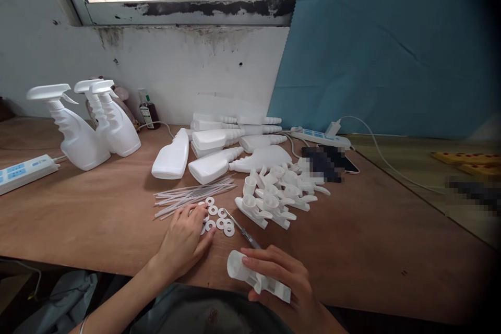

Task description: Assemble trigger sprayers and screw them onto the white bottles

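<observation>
My right hand [282,276] is closed around a white spray trigger head [250,275] at the table's near edge, and also holds thin tweezers [241,229] that point up and to the left. My left hand [185,240] rests on the table with its fingertips on a cluster of small white washers [219,217]. I cannot make out whether its fingers pinch one. Thin clear dip tubes [193,193] lie just beyond the washers. A pile of white trigger heads [276,193] sits to the right of them.
Several empty white bottles [219,148] lie at the back centre. Three assembled spray bottles [94,125] stand at the back left beside a small brown bottle [147,110]. Power strips [23,169] [323,137], a phone [336,159] and a blue panel [383,47] are also in view.
</observation>
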Demonstrator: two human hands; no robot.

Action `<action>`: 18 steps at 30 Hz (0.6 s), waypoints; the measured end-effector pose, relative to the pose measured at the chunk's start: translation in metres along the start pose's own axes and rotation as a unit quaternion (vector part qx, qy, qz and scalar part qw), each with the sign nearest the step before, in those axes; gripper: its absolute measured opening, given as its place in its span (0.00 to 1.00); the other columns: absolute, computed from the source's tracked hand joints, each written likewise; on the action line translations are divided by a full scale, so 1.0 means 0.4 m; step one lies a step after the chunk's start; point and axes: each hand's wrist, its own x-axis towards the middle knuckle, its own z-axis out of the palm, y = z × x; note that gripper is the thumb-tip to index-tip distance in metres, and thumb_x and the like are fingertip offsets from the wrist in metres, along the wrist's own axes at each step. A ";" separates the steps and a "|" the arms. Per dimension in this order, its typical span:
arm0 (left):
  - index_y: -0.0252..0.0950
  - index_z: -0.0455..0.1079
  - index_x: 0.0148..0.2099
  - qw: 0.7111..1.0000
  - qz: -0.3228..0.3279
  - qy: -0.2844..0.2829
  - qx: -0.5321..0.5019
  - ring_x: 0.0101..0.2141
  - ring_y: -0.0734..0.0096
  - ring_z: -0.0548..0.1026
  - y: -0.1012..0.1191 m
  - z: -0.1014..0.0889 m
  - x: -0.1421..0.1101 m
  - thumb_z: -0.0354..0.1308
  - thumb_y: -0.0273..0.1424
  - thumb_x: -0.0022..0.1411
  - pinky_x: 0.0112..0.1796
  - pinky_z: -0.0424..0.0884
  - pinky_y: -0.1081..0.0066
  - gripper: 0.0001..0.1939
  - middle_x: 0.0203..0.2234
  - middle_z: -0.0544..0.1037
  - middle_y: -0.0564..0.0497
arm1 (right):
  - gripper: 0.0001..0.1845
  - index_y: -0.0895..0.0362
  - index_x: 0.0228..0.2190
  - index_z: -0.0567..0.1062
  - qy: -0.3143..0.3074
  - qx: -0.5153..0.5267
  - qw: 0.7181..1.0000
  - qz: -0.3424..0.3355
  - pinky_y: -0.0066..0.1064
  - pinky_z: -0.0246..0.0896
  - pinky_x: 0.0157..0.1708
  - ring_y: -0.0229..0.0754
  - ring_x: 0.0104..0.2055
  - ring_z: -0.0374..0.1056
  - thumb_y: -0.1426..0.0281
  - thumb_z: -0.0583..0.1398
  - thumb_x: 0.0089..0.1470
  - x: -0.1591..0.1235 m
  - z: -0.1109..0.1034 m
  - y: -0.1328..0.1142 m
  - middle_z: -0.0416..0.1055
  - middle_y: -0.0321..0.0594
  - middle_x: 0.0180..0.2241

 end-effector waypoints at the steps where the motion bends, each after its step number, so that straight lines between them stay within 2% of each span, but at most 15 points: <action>1: 0.34 0.62 0.44 1.000 0.001 -0.001 -0.003 0.44 0.57 0.67 0.000 0.000 -0.001 0.49 0.31 0.62 0.43 0.64 0.57 0.09 0.44 0.71 0.44 | 0.19 0.53 0.48 0.69 -0.001 0.001 1.000 0.001 0.30 0.69 0.33 0.39 0.34 0.70 0.67 0.60 0.54 -0.001 0.001 0.000 0.73 0.43 0.44; 5: 0.34 0.58 0.52 1.000 0.020 -0.001 -0.011 0.48 0.56 0.65 0.001 0.001 0.002 0.49 0.32 0.62 0.46 0.62 0.56 0.16 0.50 0.68 0.42 | 0.19 0.53 0.49 0.68 -0.006 0.008 1.000 0.005 0.30 0.68 0.34 0.39 0.35 0.70 0.67 0.60 0.54 -0.002 0.002 0.000 0.73 0.43 0.44; 7: 0.33 0.56 0.54 0.999 0.028 -0.008 -0.015 0.49 0.56 0.64 0.001 -0.001 0.005 0.49 0.33 0.62 0.48 0.60 0.56 0.19 0.49 0.68 0.42 | 0.19 0.53 0.49 0.68 -0.011 0.013 1.000 0.007 0.30 0.68 0.36 0.39 0.36 0.70 0.66 0.60 0.54 -0.001 0.003 0.000 0.73 0.43 0.45; 10: 0.33 0.58 0.52 0.998 0.050 -0.004 -0.045 0.51 0.55 0.62 0.005 -0.015 0.004 0.49 0.33 0.62 0.49 0.59 0.55 0.17 0.48 0.69 0.41 | 0.20 0.52 0.50 0.68 -0.015 0.025 0.999 0.017 0.30 0.69 0.37 0.40 0.37 0.70 0.66 0.59 0.55 -0.003 0.003 0.002 0.72 0.43 0.46; 14: 0.35 0.60 0.50 0.984 0.143 -0.015 -0.109 0.56 0.51 0.55 0.024 -0.045 -0.012 0.52 0.32 0.57 0.53 0.53 0.52 0.18 0.53 0.65 0.42 | 0.21 0.51 0.50 0.69 -0.011 0.065 0.997 0.038 0.29 0.69 0.38 0.41 0.39 0.71 0.63 0.60 0.54 -0.007 0.004 0.006 0.72 0.43 0.46; 18: 0.36 0.55 0.58 0.955 0.211 -0.063 -0.201 0.57 0.49 0.55 0.059 -0.040 -0.035 0.58 0.38 0.52 0.54 0.51 0.52 0.32 0.55 0.64 0.44 | 0.21 0.50 0.49 0.69 -0.005 0.117 0.992 0.052 0.26 0.69 0.37 0.40 0.40 0.71 0.63 0.61 0.52 -0.007 0.007 0.007 0.73 0.41 0.43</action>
